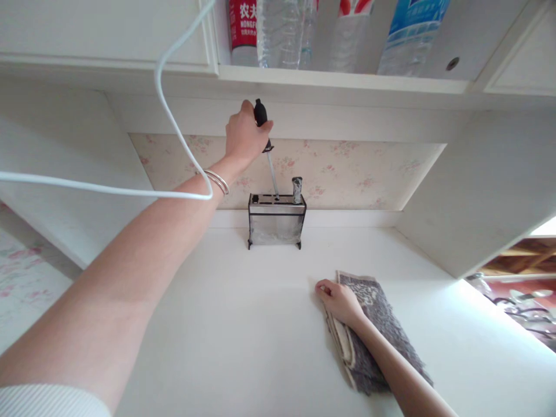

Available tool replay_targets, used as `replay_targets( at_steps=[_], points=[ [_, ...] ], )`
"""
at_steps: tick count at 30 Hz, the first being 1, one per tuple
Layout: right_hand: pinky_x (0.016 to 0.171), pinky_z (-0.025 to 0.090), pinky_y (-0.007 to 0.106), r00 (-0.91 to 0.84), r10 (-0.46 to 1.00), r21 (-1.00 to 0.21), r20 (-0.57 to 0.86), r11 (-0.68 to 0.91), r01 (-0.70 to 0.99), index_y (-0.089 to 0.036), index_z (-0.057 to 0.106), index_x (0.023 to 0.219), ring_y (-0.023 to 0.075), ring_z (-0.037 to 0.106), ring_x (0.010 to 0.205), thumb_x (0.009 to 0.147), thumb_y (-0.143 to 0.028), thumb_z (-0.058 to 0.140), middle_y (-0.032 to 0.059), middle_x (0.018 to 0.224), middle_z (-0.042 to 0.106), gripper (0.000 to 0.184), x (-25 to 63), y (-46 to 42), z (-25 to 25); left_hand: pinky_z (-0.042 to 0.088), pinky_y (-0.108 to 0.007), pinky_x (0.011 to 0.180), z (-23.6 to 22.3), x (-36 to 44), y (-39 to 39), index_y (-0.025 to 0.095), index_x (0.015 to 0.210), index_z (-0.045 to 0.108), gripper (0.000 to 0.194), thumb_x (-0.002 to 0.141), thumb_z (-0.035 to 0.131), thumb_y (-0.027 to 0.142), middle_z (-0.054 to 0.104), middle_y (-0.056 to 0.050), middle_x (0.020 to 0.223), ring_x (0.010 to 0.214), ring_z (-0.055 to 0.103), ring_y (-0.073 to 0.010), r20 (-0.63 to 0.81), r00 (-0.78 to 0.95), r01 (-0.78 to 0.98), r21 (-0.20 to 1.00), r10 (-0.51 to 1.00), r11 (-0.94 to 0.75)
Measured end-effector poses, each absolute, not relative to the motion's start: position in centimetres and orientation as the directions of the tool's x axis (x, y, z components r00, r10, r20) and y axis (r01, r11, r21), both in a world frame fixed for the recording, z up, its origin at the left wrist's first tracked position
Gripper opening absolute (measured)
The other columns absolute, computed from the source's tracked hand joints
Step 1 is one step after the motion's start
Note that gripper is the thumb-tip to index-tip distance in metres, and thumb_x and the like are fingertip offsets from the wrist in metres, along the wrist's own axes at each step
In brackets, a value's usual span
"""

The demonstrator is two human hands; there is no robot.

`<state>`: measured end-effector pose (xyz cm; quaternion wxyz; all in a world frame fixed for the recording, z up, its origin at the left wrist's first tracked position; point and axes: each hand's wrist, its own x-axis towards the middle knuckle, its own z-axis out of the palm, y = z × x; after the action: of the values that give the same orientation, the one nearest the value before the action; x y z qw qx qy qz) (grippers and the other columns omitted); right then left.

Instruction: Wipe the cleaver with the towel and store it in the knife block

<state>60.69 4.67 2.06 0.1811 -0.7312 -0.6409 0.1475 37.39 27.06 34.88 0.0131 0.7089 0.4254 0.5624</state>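
My left hand, with bangles at its wrist, is closed round the black handle of what looks like a honing steel. Its thin metal rod slants down into the top of a knife holder, which has a metal front and black ends and stands on the white surface near the back wall. A worn, mottled grey handle sticks up from the holder's right side. Lower right, my right hand rests over the left edge of a folded grey-brown towel; its fingers are curled, and what they hold, if anything, is hidden.
A white cable loops across the left, in front of my left forearm. Overhead, a shelf carries several plastic bottles. Side panels and a flower-patterned back wall enclose the white surface.
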Motion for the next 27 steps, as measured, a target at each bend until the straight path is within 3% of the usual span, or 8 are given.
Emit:
replay_targets(
  at_steps=[5,13,17,22,27],
  points=[
    [0.063,0.036,0.025,0.132,0.991,-0.472,0.022,-0.106,0.875,-0.028,0.07,0.094,0.017,0.064,0.07,0.091,-0.035,0.047,-0.001,0.076,0.071,0.024,60.7,4.6,2.1,0.04,-0.046,0.09,34.6,37.7,26.5,0.032,0.106,0.055,0.031,0.077,0.062,0.042,0.067,-0.008,0.107,0.118,0.051,-0.0324,0.753,0.05,0.581,0.512,0.656,-0.632],
    [0.064,0.036,0.025,0.142,0.989,-0.462,0.04,-0.107,0.881,-0.028,0.07,0.094,0.0177,0.065,0.072,0.09,-0.034,0.047,-0.0011,0.077,0.071,0.024,60.6,4.5,2.0,0.04,-0.043,0.092,34.3,39.3,27.2,0.027,0.113,0.055,0.034,0.083,0.058,0.043,0.065,-0.008,0.107,0.111,0.056,-0.0298,0.744,0.101,0.664,0.444,0.661,-0.602],
    [0.064,0.037,0.025,0.156,0.987,-0.469,0.035,-0.122,0.874,-0.028,0.07,0.094,0.0176,0.065,0.071,0.091,-0.034,0.046,-0.0005,0.077,0.072,0.025,60.6,4.5,2.0,0.04,-0.041,0.094,36.0,40.8,28.3,0.027,0.122,0.052,0.047,0.079,0.062,0.043,0.064,-0.009,0.113,0.114,0.055,-0.0303,0.708,0.205,0.711,0.367,0.676,-0.6],
    [0.064,0.037,0.025,0.166,0.985,-0.483,0.036,-0.128,0.866,-0.028,0.07,0.095,0.0177,0.066,0.071,0.09,-0.033,0.046,-0.001,0.077,0.072,0.025,60.6,4.5,2.1,0.044,-0.04,0.093,35.5,42.2,29.0,0.018,0.112,0.063,0.055,0.067,0.074,0.049,0.064,-0.01,0.111,0.11,0.057,-0.0313,0.594,0.351,0.812,0.192,0.723,-0.552],
    [0.064,0.037,0.025,0.168,0.985,-0.478,0.033,-0.132,0.868,-0.028,0.07,0.095,0.0182,0.066,0.071,0.09,-0.033,0.046,-0.001,0.076,0.072,0.024,60.7,4.6,1.9,0.05,-0.039,0.084,31.3,41.8,29.1,0.017,0.104,0.068,0.053,0.072,0.066,0.059,0.068,-0.013,0.105,0.1,0.062,-0.032,0.493,0.374,0.858,0.139,0.786,-0.495]
  ],
)
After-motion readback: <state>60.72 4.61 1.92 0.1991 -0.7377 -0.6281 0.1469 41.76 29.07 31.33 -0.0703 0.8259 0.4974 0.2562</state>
